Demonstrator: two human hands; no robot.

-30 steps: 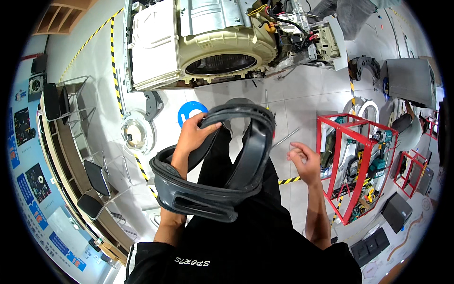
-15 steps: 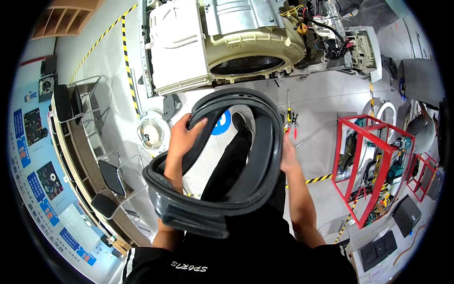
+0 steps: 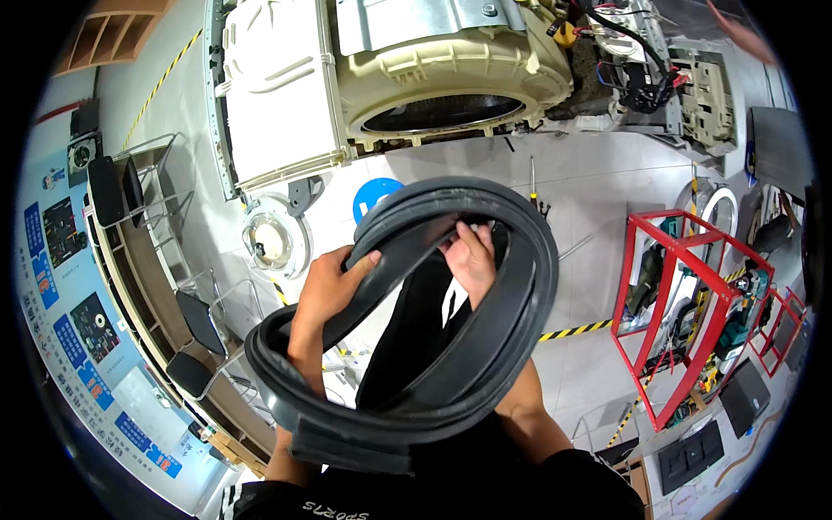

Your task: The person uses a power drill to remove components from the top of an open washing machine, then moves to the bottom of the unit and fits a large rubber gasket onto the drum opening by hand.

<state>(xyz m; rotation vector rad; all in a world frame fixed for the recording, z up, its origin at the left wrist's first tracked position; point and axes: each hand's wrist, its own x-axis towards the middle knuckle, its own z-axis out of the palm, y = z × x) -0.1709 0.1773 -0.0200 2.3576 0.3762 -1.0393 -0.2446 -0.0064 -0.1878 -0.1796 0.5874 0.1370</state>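
The left hand (image 3: 329,284) is gripping the black rubber ring (image 3: 533,277) over the legs (image 3: 397,347), the right hand (image 3: 472,260) is seemingly feeling inside, pinching I cannot tell, and turning it is probably needing both.

Seal (image 3: 530,290) before person (image 3: 520,490), over legs (image 3: 392,351); machine (image 3: 442,69) beyond it. Screwdriver (image 3: 533,179) on floor (image 3: 579,290), just short of machine. Rack (image 3: 700,360) off right, tools (image 3: 756,284) inside. Left: round part (image 3: 270,241) on floor, then chairs (image 3: 198,319) farther left, beside shelving (image 3: 143,312).

The scene was viewed downward from a head-worn fisheye camera. The left hand (image 3: 330,286) and right hand (image 3: 472,260) were framed close, mid-picture.
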